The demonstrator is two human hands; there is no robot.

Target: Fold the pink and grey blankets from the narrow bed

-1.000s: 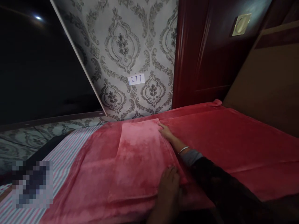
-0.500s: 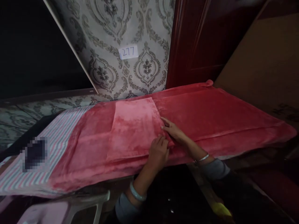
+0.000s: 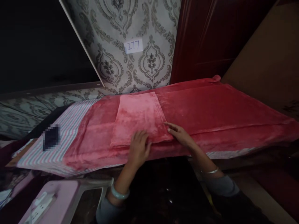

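Observation:
A folded pink plush cloth (image 3: pixel 137 116) lies flat on a larger red plush blanket (image 3: pixel 205 109), in the middle of the view. My left hand (image 3: pixel 139 146) rests at the front edge of the folded cloth, fingers flat and thumb apart. At its right edge, near the front corner, is my right hand (image 3: pixel 179 133) with fingers stretched out, touching the cloth's side. Neither hand grips anything that I can see.
Beneath the blanket a striped cloth (image 3: pixel 77 119) shows at the left, with a blurred dark object (image 3: pixel 51 138) on it. A pink stool (image 3: pixel 63 193) holds a power strip (image 3: pixel 42 207) at lower left. Behind are a dark screen (image 3: pixel 44 46) and patterned wall (image 3: pixel 137 68).
My left hand has moved left along the cloth's front edge, away from the right corner. My right hand stays by the right edge. The front corner now lies flatter, and the view has shifted.

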